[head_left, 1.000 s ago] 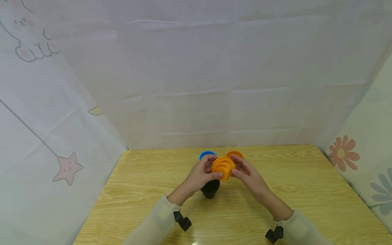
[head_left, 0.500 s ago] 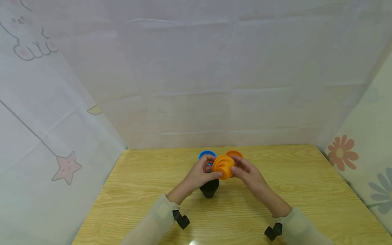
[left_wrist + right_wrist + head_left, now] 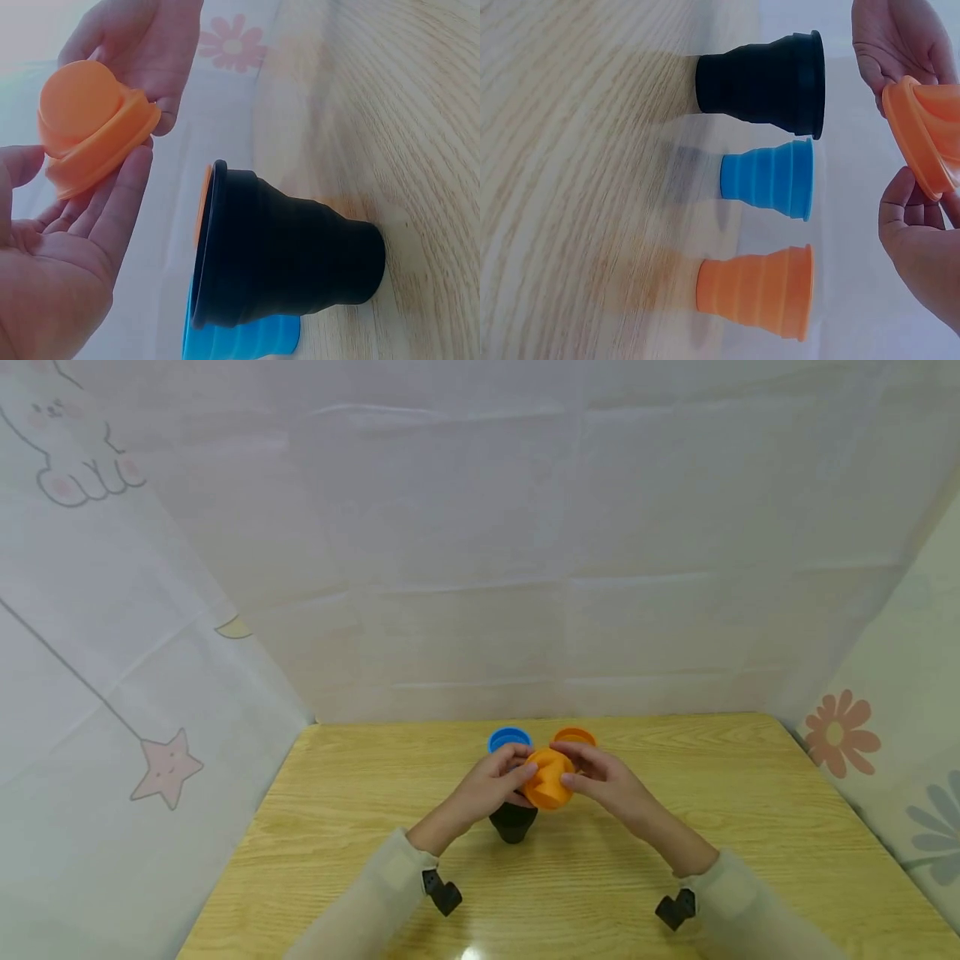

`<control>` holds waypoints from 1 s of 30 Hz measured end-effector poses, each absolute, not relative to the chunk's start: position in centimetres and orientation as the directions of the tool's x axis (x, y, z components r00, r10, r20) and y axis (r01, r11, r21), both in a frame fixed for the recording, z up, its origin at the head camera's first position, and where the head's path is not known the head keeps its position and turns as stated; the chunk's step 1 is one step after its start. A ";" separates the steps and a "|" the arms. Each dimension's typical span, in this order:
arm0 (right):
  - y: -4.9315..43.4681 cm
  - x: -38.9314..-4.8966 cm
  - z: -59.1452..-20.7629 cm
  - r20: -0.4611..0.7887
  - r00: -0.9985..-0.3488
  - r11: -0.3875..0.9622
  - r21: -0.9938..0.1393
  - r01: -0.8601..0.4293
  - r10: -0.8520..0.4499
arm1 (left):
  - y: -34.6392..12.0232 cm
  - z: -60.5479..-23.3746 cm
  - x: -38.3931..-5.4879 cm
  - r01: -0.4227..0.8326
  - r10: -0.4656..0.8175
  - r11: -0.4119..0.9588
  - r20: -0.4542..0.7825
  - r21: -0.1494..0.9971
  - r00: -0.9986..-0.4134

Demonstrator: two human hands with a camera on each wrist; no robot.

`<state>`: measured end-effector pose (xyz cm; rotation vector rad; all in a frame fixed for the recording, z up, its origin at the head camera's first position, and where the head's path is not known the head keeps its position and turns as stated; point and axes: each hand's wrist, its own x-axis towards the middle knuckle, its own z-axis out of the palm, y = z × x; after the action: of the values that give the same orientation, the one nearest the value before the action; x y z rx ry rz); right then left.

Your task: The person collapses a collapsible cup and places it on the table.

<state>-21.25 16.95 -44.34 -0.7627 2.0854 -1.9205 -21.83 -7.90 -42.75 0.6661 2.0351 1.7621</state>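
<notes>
A light-orange collapsible silicone cup (image 3: 549, 781) is held up off the table between both hands, its wall partly folded and skewed. My left hand (image 3: 480, 789) grips it from the left, thumb on the near side and fingers under the rim in the left wrist view. From the right, my right hand (image 3: 618, 793) pinches it between thumb and fingers. The round base (image 3: 79, 97) of this cup sticks out at a slant from the folded wall. Below and left of it a black collapsible cup (image 3: 765, 86) stands upright, extended, partly hidden by my left hand in the head view.
Behind the hands stand a blue collapsible cup (image 3: 510, 739) and a darker orange cup (image 3: 576, 736), both upright and extended. All stand on a wood-grain table (image 3: 360, 827). A white cloth backdrop (image 3: 465, 568) rises along the table's back edge.
The held orange cup has tilted and changed shape, its base now pointing more toward me. My left thumb has shifted up along its side. The standing cups have stayed put.
</notes>
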 end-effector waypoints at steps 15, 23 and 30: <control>17.1 -21.1 -44.1 0.188 -0.873 0.038 -0.973 -0.229 -0.449 | -7.4 -42.8 -21.8 0.078 0.526 0.076 0.026 0.994 -0.850; 17.1 -21.2 -44.6 0.161 -0.894 0.032 -0.981 -0.192 -0.419 | -7.2 -42.7 -21.8 0.119 0.572 0.106 0.038 0.987 -0.820; 17.0 -21.2 -44.7 0.164 -0.898 0.067 -0.976 -0.208 -0.408 | -7.2 -42.7 -21.9 0.169 0.573 0.189 0.031 0.967 -0.819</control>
<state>-21.18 17.04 -44.69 -0.6356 2.1760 -1.9459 -21.94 -7.24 -42.68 0.7002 2.1337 1.6658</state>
